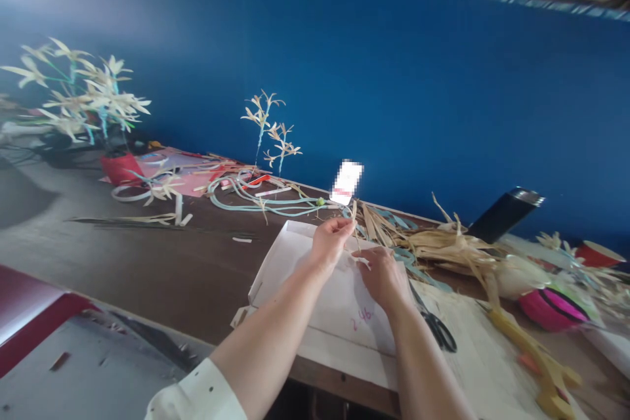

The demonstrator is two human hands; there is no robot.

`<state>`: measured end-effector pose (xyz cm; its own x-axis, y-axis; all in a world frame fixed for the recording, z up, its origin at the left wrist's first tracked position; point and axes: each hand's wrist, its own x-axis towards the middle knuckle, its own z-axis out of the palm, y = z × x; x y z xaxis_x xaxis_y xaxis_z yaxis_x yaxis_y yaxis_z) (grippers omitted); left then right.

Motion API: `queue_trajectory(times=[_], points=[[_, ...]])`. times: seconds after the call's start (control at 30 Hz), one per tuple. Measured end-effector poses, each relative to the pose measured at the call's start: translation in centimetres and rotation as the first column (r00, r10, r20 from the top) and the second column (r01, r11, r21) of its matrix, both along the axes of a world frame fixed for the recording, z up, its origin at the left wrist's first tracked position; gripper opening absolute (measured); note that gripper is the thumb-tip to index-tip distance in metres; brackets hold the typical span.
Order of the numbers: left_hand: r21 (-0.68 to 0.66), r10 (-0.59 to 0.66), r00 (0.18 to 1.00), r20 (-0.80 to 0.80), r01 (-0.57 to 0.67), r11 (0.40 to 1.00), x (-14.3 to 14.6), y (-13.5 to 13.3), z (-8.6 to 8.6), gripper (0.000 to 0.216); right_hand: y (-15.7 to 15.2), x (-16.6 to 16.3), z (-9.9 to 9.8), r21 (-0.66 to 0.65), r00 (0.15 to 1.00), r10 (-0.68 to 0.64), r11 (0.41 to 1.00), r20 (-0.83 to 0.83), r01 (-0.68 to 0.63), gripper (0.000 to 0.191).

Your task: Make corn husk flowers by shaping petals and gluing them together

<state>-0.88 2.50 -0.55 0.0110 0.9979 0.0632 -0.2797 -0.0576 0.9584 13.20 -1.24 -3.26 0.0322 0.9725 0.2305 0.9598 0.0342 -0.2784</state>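
Observation:
My left hand (331,243) is closed in a pinch on a narrow pale strip of dried husk (354,210), which stands upright from the fingertips. Just below and to the right, my right hand (382,274) has its fingers bent together over a flat white cardboard box (319,321). A small whitish scrap (362,261) shows at those fingers; whether they grip it or the strip's lower end is hard to make out. Black-handled scissors (438,328) lie right of my right forearm. Behind my hands a lit phone (347,182) leans against the blue wall.
Dried husks (433,243) pile up on the right beside a black tumbler (506,215) and a yellow tool (541,361). Pale blue tubing (256,207) coils at the back. Husk flowers (105,95) rise from a red pot (122,169) at left; two flower stems (281,144) stand near the wall.

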Motion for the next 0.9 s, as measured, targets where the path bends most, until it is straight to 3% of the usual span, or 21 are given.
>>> queue_trajectory(times=[0.23, 0.43, 0.6, 0.9], points=[[0.005, -0.016, 1.000, -0.004, 0.016, 1.000, 0.2, -0.1, -0.1, 0.033, -0.5, -0.2, 0.7, -0.023, 0.995, 0.019, 1.000, 0.096, -0.017, 0.030], [0.017, -0.029, 1.000, -0.005, 0.029, 0.999, 0.2, 0.0, -0.3, 0.034, -0.1, 0.2, 0.1, -0.077, 0.999, 0.050, 0.996, 0.001, -0.050, 0.029], [0.016, -0.023, 1.000, -0.005, 0.023, 1.000, 0.1, -0.1, 0.0, 0.033, 0.2, 0.7, -0.6, -0.040, 0.992, 0.031, 0.999, -0.124, -0.037, 0.025], [0.005, -0.028, 0.999, 0.026, 0.028, 1.000, 0.2, -0.1, -0.1, 0.031, 0.2, 0.7, -0.6, -0.035, 0.985, 0.036, 0.998, -0.166, -0.042, 0.022]])
